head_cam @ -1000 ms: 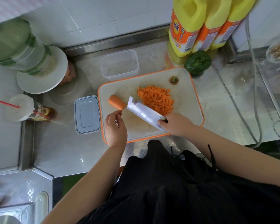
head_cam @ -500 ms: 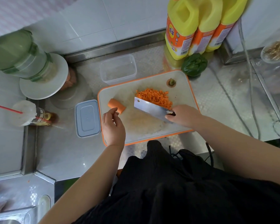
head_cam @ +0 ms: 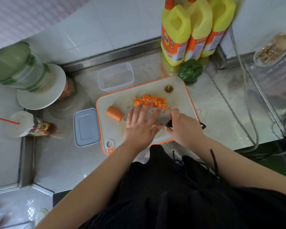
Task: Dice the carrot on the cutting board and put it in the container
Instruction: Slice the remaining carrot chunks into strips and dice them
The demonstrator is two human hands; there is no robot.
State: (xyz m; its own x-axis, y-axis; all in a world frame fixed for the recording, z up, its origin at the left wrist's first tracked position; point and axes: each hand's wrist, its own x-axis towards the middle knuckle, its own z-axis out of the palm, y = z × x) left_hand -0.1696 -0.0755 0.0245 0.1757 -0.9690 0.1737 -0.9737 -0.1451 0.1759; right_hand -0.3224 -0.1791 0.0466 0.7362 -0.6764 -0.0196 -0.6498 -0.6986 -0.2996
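- We are laying our left hand [head_cam: 139, 124] flat on the cleaver blade [head_cam: 162, 115], fingers straight and spread, fingertips reaching the near edge of the diced carrot pile [head_cam: 151, 101]. Half a second ago this hand was beside the carrot stub; it has crossed over onto the blade.
- Our right hand [head_cam: 182, 127] is gripping the black cleaver handle [head_cam: 169, 123], fingers curled round it; the blade is now lying low against the cutting board [head_cam: 185, 100], edge toward the pile.
- The uncut carrot stub [head_cam: 114, 113] is resting apart, on the board's left part, touching nothing but the blade's left end, or nearly; we cannot tell which.
- The trimmed carrot top [head_cam: 168, 88] is sitting at the board's far right corner.
- The clear container [head_cam: 116, 78] is standing just behind the board, holding no dice yet; its lid [head_cam: 86, 127] is lying just left of the board.
- Judgement: we are probably gathering dice for transfer, with the stub still undiced.
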